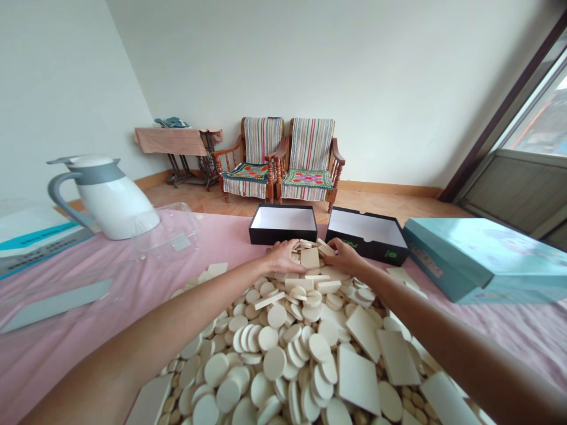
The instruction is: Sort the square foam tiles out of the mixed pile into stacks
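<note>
Bare pale wall [376, 71] above a pink cloth [230, 236]

Two wooden chairs [310, 144] with striped covers stand against the wall at twelve o'clock, taking the heap as the middle of the dial; a draped stand [172, 140] is at eleven. On the cloth spreads the heap of cream pieces [274, 363], thick discs mixed with flat rectangles and small beads, reaching down to six. A light-blue box [482, 260] sits at two o'clock. Uncovered black boxes lie near each other, the first box [283, 234] at twelve and the second box [367, 248] at one. At ten are a white-and-grey jug [117, 195] and a clear plastic tray [168, 242].

Both hands are at the heap's twelve o'clock edge. The left hand [284, 257] curves round some pieces, fingers and thumb wide apart. The right hand [345, 256] has its fingers bent against a slanting flat piece [326, 248]; whether they pinch it, I cannot tell. Between the hands lies a square piece [310, 258].
</note>
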Available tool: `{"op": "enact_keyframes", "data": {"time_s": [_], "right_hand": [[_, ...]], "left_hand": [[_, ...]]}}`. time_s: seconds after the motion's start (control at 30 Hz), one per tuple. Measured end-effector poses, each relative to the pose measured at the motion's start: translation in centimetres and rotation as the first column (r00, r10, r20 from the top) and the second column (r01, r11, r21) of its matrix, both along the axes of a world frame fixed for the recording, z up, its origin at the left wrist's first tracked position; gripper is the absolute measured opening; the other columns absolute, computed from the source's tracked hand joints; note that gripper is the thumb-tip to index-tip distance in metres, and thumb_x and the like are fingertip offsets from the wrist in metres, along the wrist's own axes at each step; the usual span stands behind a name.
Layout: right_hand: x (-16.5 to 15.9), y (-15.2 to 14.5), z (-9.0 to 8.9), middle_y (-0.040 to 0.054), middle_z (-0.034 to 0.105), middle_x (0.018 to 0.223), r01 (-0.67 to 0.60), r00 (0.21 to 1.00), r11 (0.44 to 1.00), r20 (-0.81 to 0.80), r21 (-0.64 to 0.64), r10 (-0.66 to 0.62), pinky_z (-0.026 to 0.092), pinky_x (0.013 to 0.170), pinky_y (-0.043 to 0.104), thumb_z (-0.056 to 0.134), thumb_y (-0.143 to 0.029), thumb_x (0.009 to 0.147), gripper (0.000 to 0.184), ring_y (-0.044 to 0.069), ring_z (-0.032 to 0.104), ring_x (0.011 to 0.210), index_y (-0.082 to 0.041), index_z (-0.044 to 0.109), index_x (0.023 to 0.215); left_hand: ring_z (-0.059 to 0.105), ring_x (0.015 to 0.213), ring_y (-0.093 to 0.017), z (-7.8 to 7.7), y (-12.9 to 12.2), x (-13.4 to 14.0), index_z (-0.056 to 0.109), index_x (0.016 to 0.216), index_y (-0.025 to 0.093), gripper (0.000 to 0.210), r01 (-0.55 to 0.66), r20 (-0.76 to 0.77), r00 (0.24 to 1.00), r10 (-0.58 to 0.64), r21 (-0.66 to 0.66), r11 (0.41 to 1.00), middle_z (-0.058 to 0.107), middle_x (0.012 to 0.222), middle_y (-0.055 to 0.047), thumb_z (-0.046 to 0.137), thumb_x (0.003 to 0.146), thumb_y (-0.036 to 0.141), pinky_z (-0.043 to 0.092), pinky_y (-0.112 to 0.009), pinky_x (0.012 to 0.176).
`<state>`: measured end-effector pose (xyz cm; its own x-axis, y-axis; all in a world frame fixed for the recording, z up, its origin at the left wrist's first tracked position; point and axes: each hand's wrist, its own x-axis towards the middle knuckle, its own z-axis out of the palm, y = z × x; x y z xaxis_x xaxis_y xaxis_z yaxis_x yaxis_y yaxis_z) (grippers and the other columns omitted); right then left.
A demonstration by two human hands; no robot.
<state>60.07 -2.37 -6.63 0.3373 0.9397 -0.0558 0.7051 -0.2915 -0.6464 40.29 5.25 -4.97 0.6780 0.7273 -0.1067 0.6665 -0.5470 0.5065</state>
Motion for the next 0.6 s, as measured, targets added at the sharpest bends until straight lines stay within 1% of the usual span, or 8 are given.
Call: {"op": "enact_keyframes", "data": {"time_s": [0.13,0.23,0.3,0.37,0.4,0.47,0.53,0.6], "right_hand": [[0.7,-0.9,0.9,-0.0008,0.063,0.071,-0.110,0.969,0.991,-0.228,-0.072,0.091,0.038,0.052,0.021,0.064,-0.023,0.065,0.032,0.012,0.055,0.060,-0.017,0.062,0.097],[0.8,-1.8,1.3,-0.0006,0.061,0.065,-0.187,0.919,0.978,-0.368,-0.088,0.143,0.034,0.044,0.021,0.059,-0.028,0.068,0.030,0.010,0.051,0.050,-0.015,0.064,0.094],[0.6,-2.3,1.3,0.0004,0.063,0.069,-0.254,0.832,0.965,-0.522,-0.059,0.186,0.036,0.045,0.021,0.061,-0.029,0.065,0.033,0.011,0.053,0.052,-0.015,0.064,0.095],[0.1,-2.8,1.5,0.0013,0.066,0.076,-0.318,0.696,0.948,-0.680,-0.003,0.231,0.044,0.051,0.023,0.065,-0.029,0.062,0.040,0.013,0.059,0.058,-0.017,0.063,0.100],[-0.3,-3.0,1.7,0.0019,0.067,0.081,-0.339,0.634,0.940,-0.732,0.026,0.249,0.048,0.056,0.025,0.067,-0.028,0.062,0.044,0.015,0.062,0.063,-0.018,0.062,0.104],[-1.1,-3.6,2.4,0.0033,0.069,0.090,-0.366,0.573,0.928,-0.767,0.076,0.289,0.052,0.065,0.029,0.069,-0.028,0.064,0.052,0.018,0.065,0.073,-0.020,0.058,0.114],[-2.0,-4.2,3.4,0.0048,0.068,0.100,-0.391,0.592,0.912,-0.727,0.120,0.349,0.052,0.071,0.031,0.069,-0.030,0.069,0.057,0.020,0.065,0.082,-0.020,0.053,0.123],[-2.8,-4.9,4.4,0.0055,0.067,0.107,-0.446,0.667,0.879,-0.593,0.167,0.451,0.052,0.077,0.032,0.067,-0.030,0.073,0.055,0.020,0.064,0.089,-0.020,0.052,0.126]], "left_hand": [[0.051,0.120,-0.036,0.0,1.0,-0.3,0.046,0.133,0.015,0.090,0.099,0.110,0.990,-0.092,-0.061,0.993,0.055,0.132,-0.014,0.080,0.050,0.026,0.039,-0.045,0.102],[0.056,0.114,-0.027,0.2,1.4,-0.6,0.046,0.131,0.013,0.082,0.193,0.240,0.957,-0.162,-0.111,0.975,0.058,0.128,-0.009,0.075,0.054,0.015,0.044,-0.033,0.097],[0.057,0.112,-0.025,0.3,1.5,-0.8,0.046,0.130,0.013,0.080,0.244,0.306,0.933,-0.191,-0.145,0.959,0.059,0.125,-0.008,0.075,0.056,0.015,0.047,-0.028,0.091],[0.059,0.107,-0.024,0.7,1.5,-1.2,0.048,0.127,0.013,0.077,0.278,0.339,0.918,-0.206,-0.178,0.944,0.061,0.118,-0.008,0.075,0.055,0.015,0.049,-0.028,0.085],[0.060,0.104,-0.023,0.9,1.5,-1.4,0.049,0.126,0.013,0.074,0.291,0.359,0.910,-0.207,-0.199,0.936,0.063,0.115,-0.008,0.074,0.056,0.015,0.049,-0.028,0.083],[0.061,0.100,-0.021,1.5,1.3,-2.2,0.049,0.126,0.014,0.068,0.324,0.418,0.886,-0.199,-0.252,0.912,0.064,0.110,-0.007,0.070,0.061,0.015,0.049,-0.030,0.083],[0.061,0.098,-0.020,2.4,0.8,-3.2,0.047,0.129,0.015,0.067,0.354,0.467,0.863,-0.192,-0.288,0.890,0.063,0.110,-0.007,0.067,0.066,0.017,0.048,-0.032,0.086],[0.060,0.103,-0.020,3.3,0.0,-4.4,0.045,0.132,0.017,0.069,0.377,0.473,0.853,-0.219,-0.270,0.886,0.062,0.115,-0.007,0.068,0.067,0.020,0.047,-0.033,0.089]]}}
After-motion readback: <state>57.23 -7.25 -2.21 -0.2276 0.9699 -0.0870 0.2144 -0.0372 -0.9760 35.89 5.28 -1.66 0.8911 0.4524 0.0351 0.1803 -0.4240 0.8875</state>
